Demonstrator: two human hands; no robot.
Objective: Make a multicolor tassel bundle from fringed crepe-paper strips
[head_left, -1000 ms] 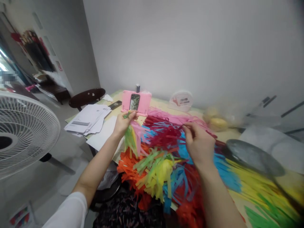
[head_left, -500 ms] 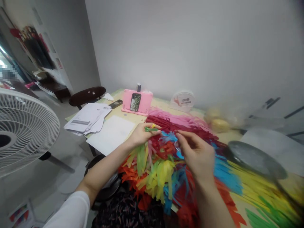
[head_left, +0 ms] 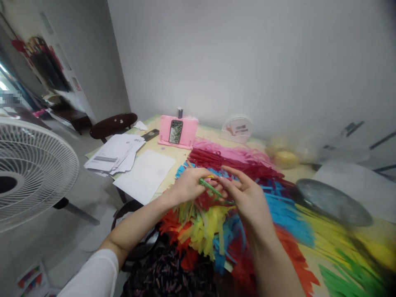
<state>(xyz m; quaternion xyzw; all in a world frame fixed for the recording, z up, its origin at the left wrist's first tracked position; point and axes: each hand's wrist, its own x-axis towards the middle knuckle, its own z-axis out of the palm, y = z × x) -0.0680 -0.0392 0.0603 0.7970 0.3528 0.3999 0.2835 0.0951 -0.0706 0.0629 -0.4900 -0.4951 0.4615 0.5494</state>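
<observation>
My left hand is closed on a twisted green paper strip, with a bit of yellow and pink beside it. My right hand meets it at the fingertips, thumb and finger pinched together; what they grip is too small to make out. Below both hands hangs a bunch of fringed tissue paper in yellow, orange, blue and red. Dark red fringe and blue fringe lie on the table behind and to the right of my hands.
On the table are a pink tablet case with a phone, stacked papers, a white sheet, pink fringe, yellow strips, green fringe and a grey oval object. A fan stands left.
My right hand has come left and my hands now meet at the fingertips. The green strip has tilted down to the right. The blue piece between my hands is no longer seen there.
</observation>
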